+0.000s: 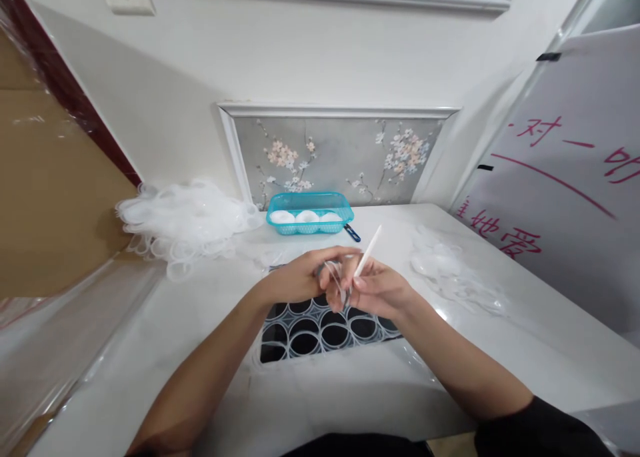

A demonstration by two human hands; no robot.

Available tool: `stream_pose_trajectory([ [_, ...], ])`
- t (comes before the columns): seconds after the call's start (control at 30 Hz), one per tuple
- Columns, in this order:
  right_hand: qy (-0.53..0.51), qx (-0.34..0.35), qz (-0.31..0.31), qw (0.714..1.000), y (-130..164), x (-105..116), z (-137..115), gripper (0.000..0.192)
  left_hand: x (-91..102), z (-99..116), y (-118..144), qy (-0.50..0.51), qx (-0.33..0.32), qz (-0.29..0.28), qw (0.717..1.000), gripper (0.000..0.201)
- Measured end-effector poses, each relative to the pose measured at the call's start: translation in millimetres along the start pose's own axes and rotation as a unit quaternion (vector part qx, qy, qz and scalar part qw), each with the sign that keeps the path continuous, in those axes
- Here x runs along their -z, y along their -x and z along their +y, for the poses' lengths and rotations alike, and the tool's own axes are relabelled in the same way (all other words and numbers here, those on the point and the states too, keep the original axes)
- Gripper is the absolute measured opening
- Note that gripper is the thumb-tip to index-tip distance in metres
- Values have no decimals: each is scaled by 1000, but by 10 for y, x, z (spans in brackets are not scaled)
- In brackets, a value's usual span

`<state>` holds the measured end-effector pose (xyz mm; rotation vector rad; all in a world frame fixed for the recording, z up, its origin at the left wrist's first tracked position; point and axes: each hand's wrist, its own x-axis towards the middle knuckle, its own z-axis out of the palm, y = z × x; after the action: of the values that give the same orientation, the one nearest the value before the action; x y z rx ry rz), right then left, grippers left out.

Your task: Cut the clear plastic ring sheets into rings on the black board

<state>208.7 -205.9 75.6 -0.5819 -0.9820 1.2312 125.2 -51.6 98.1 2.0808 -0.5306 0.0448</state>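
My two hands meet in the middle of the head view, above a black sheet (273,353) covered with clear plastic rings laid in rows. My left hand (305,273) has its fingers curled around a thin clear plastic ring (337,277). Between the thumb and fingers of my right hand (384,289) is a slim white stick (369,249), its pointed end tilted up and to the right. The fingers of both hands overlap near the ring, so the exact contact there is partly hidden.
A loose heap of clear plastic rings (185,220) lies at the back left. Behind my hands stands a teal basket (310,200) with white round pieces, and a blue-handled tool (353,233) beside it. Thin clear scraps (445,270) lie to the right. Cardboard (60,170) borders the left.
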Motion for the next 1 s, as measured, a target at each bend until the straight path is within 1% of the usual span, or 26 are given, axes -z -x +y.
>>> stream_pose_trajectory([
  [0.07,27,20,-44,998,5,-17,19,12,37,12,-17,48,19,-47,998,54],
  [0.13,49,45,-72,995,2,-20,27,11,105,8,-18,74,31,-78,994,50],
  [0.23,109,78,-84,987,-15,-16,8,13,209,-20,9,105,36,-89,990,51],
  [0.3,164,90,-88,978,-20,-31,-24,14,235,-20,29,93,40,-62,993,43],
  [0.4,229,85,-92,965,5,-117,-79,15,188,42,40,7,52,-9,999,23],
  [0.43,251,84,-90,960,21,-163,-95,15,157,75,38,-26,54,15,998,18],
  [0.47,279,84,-82,953,39,-212,-107,15,126,109,35,-56,53,51,996,17],
  [0.5,317,85,-70,942,56,-261,-115,15,99,140,32,-82,48,98,991,17],
  [0.53,363,92,-50,926,70,-302,-118,15,80,167,32,-106,42,156,981,19],
  [0.57,417,109,-18,902,80,-329,-117,15,74,188,36,-127,31,216,968,20],
  [0.6,472,137,23,871,84,-335,-111,15,80,203,46,-146,17,272,951,20],
  [0.67,573,196,105,789,77,-263,-83,15,132,224,83,-172,-12,353,919,23],
  [0.7,611,217,132,750,66,-183,-63,16,171,234,109,-183,-24,380,906,24],
  [0.73,642,226,141,719,50,-79,-38,17,214,245,138,-193,-34,397,897,25],
  [0.77,669,220,137,697,30,42,-12,18,255,260,168,-201,-39,401,893,26],
  [0.83,710,182,124,669,-17,285,39,23,321,300,226,-220,-49,385,895,27],
  [0.87,720,161,130,662,-41,381,60,27,339,323,250,-235,-57,369,897,27],
  [0.9,719,144,143,665,-62,445,74,30,346,347,269,-253,-65,351,899,27],
  [0.93,703,132,162,680,-77,469,80,31,343,369,283,-275,-73,336,898,26],
  [0.97,670,125,182,709,-85,450,77,30,331,390,292,-302,-82,324,893,26],
  [1.0,622,121,195,749,-84,392,67,27,311,408,296,-330,-90,313,886,25],
])
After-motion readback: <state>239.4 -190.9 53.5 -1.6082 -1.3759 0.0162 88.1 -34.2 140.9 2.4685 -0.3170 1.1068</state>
